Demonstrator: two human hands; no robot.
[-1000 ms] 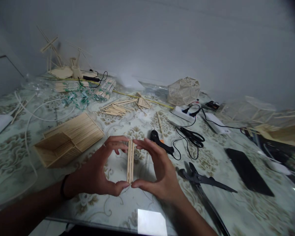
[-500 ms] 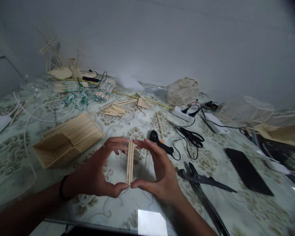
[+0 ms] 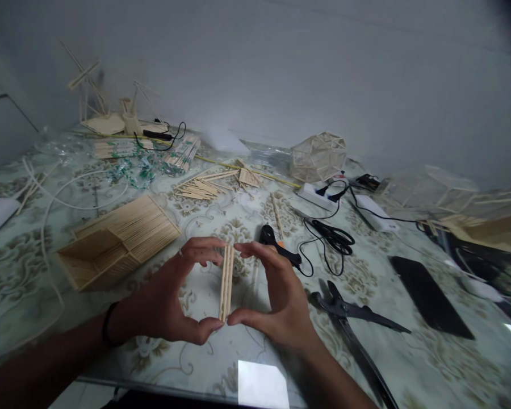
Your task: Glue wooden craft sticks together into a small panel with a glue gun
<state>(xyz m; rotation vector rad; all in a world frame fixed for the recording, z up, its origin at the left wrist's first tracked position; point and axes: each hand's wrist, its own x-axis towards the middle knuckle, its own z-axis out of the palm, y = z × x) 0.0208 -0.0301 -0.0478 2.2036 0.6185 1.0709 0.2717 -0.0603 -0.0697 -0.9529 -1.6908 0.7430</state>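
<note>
Between both hands stands a narrow strip of wooden sticks (image 3: 226, 284) laid side by side, above the patterned tabletop. My left hand (image 3: 185, 292) pinches it from the left, with fingertips at the far end and thumb at the near end. From the right, my right hand (image 3: 275, 289) grips the same two ends with its fingers and thumb. Left of my left hand lies a box-like piece built of sticks (image 3: 123, 241), its open end facing me. A black glue gun (image 3: 280, 247) rests just beyond my right hand.
Black-handled scissors (image 3: 334, 236), dark metal snips (image 3: 344, 309) and a black phone (image 3: 430, 295) lie on the right. A white power strip (image 3: 317, 197) with cords sits farther back. Loose sticks (image 3: 196, 189), a stick polyhedron (image 3: 319, 157) and wrapped stick bundles (image 3: 181, 154) line the back.
Both hands keep their hold on the stick strip. Its far end has tipped slightly to the right, and the right fingertips have shifted a little rightward.
</note>
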